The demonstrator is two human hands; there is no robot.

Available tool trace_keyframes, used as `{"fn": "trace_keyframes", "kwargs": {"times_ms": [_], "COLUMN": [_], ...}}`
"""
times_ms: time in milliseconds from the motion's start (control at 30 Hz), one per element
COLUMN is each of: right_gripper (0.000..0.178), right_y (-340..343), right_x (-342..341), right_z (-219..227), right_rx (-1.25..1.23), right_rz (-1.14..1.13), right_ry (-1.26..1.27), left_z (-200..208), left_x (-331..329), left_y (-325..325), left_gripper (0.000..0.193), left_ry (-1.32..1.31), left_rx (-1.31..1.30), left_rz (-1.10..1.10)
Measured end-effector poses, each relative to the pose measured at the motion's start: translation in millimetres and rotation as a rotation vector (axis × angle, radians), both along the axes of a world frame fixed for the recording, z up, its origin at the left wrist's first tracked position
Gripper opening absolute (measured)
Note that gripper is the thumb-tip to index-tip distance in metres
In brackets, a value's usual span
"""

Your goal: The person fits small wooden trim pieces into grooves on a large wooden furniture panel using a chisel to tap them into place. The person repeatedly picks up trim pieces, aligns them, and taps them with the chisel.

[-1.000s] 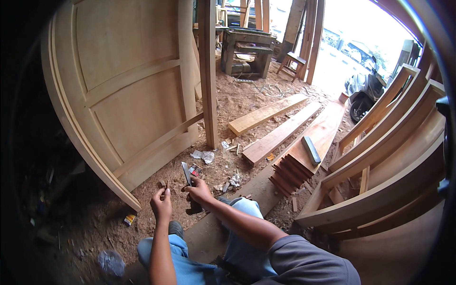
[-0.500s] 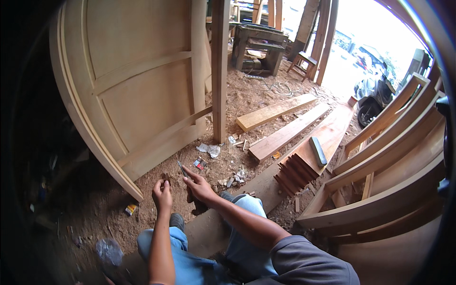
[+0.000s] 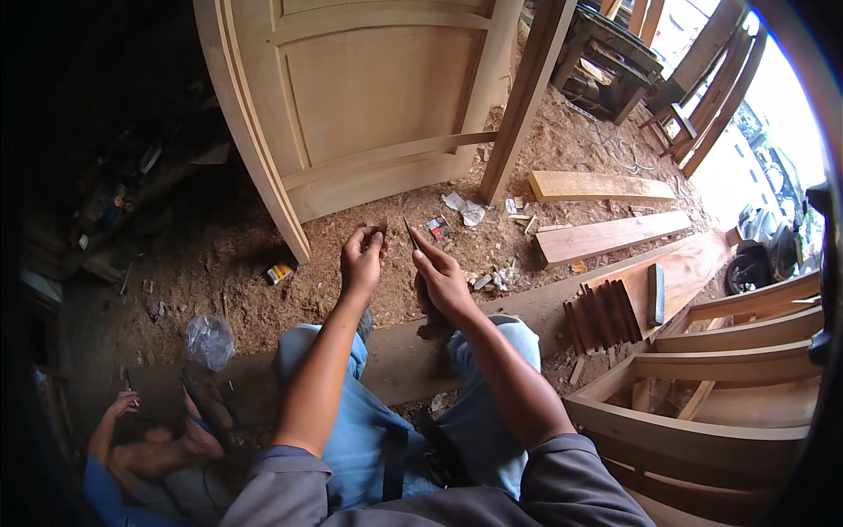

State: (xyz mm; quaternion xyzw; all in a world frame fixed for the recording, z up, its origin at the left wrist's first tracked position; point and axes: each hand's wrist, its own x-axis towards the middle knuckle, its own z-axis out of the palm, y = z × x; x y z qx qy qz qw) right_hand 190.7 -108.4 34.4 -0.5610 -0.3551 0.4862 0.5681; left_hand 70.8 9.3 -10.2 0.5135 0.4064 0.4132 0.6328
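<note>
My left hand [image 3: 363, 261] is closed, pinching a small thin brown piece [image 3: 382, 228] that looks like wood. Close by on its right, my right hand [image 3: 444, 279] grips a slim dark pointed tool [image 3: 410, 234], its tip angled up and away from me; whether it is a knife or a file I cannot tell. The tool and the brown piece are apart. Both hands are held out over the shavings, beyond my knees.
A panelled wooden door [image 3: 378, 97] stands ahead. Planks [image 3: 606, 237], a stack of brown slats [image 3: 601, 316] and a sharpening stone [image 3: 656, 294] lie right, near wooden frames [image 3: 694, 422]. A plastic bag [image 3: 210, 342] lies left; another person [image 3: 158, 448] sits at lower left.
The view has turned left, bringing the other person in at the lower left. My hands keep hold of the brown piece and the tool, still close together.
</note>
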Motion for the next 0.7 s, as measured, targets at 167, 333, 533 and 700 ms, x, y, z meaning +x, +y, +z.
{"fn": "trace_keyframes", "kwargs": {"times_ms": [167, 333, 533, 700], "right_gripper": [0.047, 0.048, 0.049, 0.048], "right_y": [5, 8, 11, 13], "right_x": [0, 0, 15, 41], "right_z": [-8, -20, -14, -3], "right_rx": [-0.028, -0.022, -0.156, -0.053], "right_rz": [0.023, 0.049, 0.001, -0.358], "right_ry": [-0.030, -0.094, -0.126, 0.010], "left_z": [-7, -13, -10, -6], "left_x": [3, 4, -3, -10], "left_y": [3, 3, 5, 11], "left_gripper": [0.013, 0.015, 0.015, 0.016], "left_ry": [0.034, 0.095, 0.285, 0.202], "left_rx": [0.151, 0.262, 0.419, 0.418], "left_rz": [0.007, 0.039, 0.034, 0.076]}}
